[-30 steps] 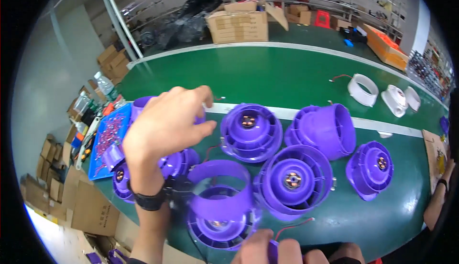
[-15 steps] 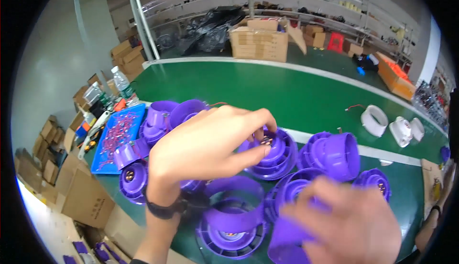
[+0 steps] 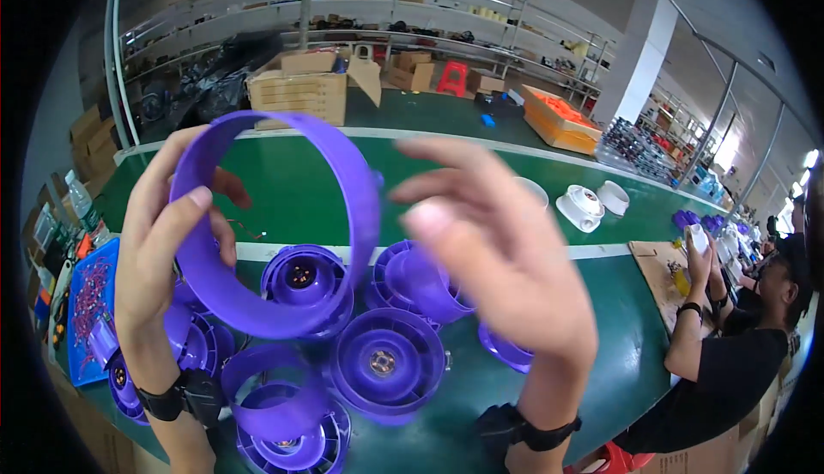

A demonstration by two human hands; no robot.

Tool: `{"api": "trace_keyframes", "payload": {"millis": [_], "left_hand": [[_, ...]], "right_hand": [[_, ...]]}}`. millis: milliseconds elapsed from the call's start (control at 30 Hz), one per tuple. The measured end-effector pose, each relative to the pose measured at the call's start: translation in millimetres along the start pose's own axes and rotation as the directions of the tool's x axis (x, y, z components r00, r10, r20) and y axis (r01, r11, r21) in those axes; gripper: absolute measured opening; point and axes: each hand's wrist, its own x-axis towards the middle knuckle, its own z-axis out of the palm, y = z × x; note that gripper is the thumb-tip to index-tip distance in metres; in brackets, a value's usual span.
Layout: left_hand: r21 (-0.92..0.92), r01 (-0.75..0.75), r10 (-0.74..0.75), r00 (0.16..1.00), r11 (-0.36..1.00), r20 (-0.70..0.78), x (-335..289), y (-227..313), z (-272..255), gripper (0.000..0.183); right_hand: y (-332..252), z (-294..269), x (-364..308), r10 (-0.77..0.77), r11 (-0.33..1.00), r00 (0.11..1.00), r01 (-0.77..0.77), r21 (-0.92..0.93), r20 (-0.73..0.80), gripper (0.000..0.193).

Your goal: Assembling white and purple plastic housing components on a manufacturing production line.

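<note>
Ring point(image 3: 364, 208), smooth purple plastic band, left of frame centre, pinched by left hand point(image 3: 156, 247); right hand point(image 3: 511, 259) spread nearby.

The head camera looks from above the near side of the table point(image 3: 622, 302), facing forward and down across it, close over its near half; its wide fisheye sweep takes in shelves point(image 3: 429, 38) beyond the table and a co-worker point(image 3: 730, 380) right of it.
</note>
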Motion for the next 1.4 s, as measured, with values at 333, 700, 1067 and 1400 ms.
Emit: {"api": "trace_keyframes", "payload": {"millis": [333, 700, 1067, 1400], "left_hand": [[0.0, 0.034, -0.033, 0.971, 0.999, 0.236, -2.9, 4.3, 12.6, 0.055], [0.42, -0.029, 0.006, 0.998, 0.907, 0.055, -2.9, 13.3, -4.6, 0.045], [0.559, -0.186, 0.237, 0.971, 0.808, -0.02, -4.4, 17.2, -31.6, 0.04], [0.572, -0.16, 0.213, 0.977, 0.804, -0.026, -2.0, 5.4, -35.1, 0.034]], "right_hand": [[27.7, -32.3, -18.4, 0.206, 0.948, 0.96, -0.243, 0.205, 0.188, 0.068], [21.1, 43.3, 30.5, 0.106, 0.983, 0.993, -0.097, -0.155, 0.052, 0.056], [258.1, -24.0, 141.6, 0.67, 0.614, 0.735, -0.628, -0.478, -0.105, 0.057], [156.0, 0.6, 95.1, 0.278, 0.621, 0.958, -0.12, -0.774, 0.075, 0.058]]}}
